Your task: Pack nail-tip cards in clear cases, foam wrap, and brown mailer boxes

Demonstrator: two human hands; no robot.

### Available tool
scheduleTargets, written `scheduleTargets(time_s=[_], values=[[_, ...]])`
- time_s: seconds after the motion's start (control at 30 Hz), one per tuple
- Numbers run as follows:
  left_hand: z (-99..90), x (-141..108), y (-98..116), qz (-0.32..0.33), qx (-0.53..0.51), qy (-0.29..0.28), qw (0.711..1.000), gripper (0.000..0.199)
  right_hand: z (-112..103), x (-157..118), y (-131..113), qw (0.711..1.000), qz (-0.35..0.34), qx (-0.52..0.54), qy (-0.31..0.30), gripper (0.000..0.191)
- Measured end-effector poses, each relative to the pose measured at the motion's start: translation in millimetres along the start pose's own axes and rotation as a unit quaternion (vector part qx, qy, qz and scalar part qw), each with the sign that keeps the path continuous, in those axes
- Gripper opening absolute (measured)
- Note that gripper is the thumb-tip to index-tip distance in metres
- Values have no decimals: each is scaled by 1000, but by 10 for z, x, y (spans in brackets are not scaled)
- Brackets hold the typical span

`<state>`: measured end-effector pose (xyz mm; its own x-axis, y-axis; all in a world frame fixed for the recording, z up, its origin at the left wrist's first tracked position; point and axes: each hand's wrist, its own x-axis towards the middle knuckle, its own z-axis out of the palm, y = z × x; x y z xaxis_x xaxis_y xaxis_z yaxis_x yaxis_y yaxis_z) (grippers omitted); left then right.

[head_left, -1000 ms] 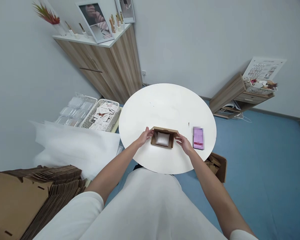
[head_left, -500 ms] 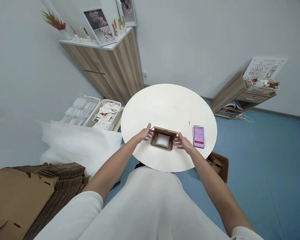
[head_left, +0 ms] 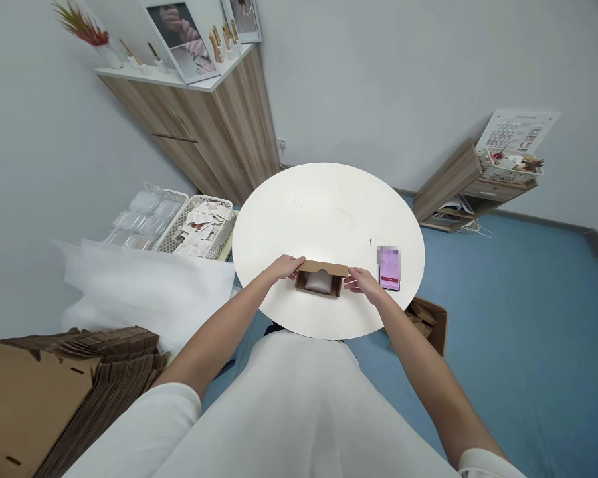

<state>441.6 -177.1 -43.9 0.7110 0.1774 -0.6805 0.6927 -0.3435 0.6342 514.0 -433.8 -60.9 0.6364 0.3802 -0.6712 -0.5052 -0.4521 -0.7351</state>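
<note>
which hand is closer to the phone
Your right hand. It is at the right end of the small cardboard box, just left of the phone. Your left hand is at the box's left end, on the side away from the phone.

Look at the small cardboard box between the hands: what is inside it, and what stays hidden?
Inside the small cardboard box lies a white, pillow-like packet. The partly lowered lid covers its far part, and whatever the packet wraps or rests on cannot be seen.
</note>
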Motion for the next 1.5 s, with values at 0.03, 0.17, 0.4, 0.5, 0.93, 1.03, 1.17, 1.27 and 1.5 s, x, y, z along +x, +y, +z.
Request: scheduleTargets(time_s=[0.03,0.17,0.4,0.5,0.93,1.03,1.17,1.27,1.5], values=[[-1,3,1,-2,2,0,1000,49,1,-3,-7,1000,-1,6,-1,38],[-21,81,15,-8,-3,7,1000,47,14,9,-94,1000,9,14,-15,51],[5,222,-12,14,42,33,998,45,60,51,-228,998,18,-64,-3,47],[59,185,-99,25,66,43,997,47,64,47,-137,995,11,-97,2,44],[511,116,-433,11,185,151,971,63,232,204,438,956,-68,-225,178,36],[582,138,-471,40,183,171,967,57,262,240,463,960,-68,-205,176,37],[633,156,-503,52,174,174,968,50,291,293,502,966,-57,-183,173,35],[656,160,-536,57,167,192,965,50,311,307,543,970,-60,-161,170,37],[670,85,-727,160,189,202,948,50,302,153,707,953,-181,-178,162,50]])
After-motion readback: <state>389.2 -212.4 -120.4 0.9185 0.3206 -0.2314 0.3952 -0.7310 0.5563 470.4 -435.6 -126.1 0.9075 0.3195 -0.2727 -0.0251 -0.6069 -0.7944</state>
